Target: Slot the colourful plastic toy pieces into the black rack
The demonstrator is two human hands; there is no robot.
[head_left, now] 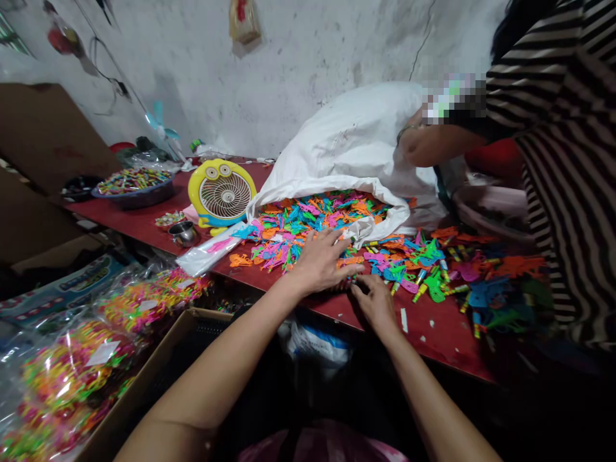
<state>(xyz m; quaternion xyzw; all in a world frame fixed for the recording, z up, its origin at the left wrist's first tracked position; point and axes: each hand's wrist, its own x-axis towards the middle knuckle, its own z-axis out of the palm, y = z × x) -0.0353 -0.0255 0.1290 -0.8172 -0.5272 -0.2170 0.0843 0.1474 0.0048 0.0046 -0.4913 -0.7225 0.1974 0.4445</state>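
Observation:
Across the front of a heap of small bright plastic toys [308,215] reaches my left hand [320,256], its fingers stretched out and apart. The toys are orange, blue, green and pink and spill from the mouth of a big white sack [346,138]. Close beside it, at the table's front edge, my right hand [378,305] has its fingers bent together near my left thumb. Whatever lies between those fingertips is hidden or too small to name. More toys with yellow-banded tubes [428,273] lie loose to the right of my hands.
The red table [423,333] runs along the wall. A yellow fan [224,192], a metal cup [183,234] and a basin of small sticks [135,192] stand left. Bagged toys [72,366] lie below left. A person in a striped top [553,128] reaches to the sack from the right.

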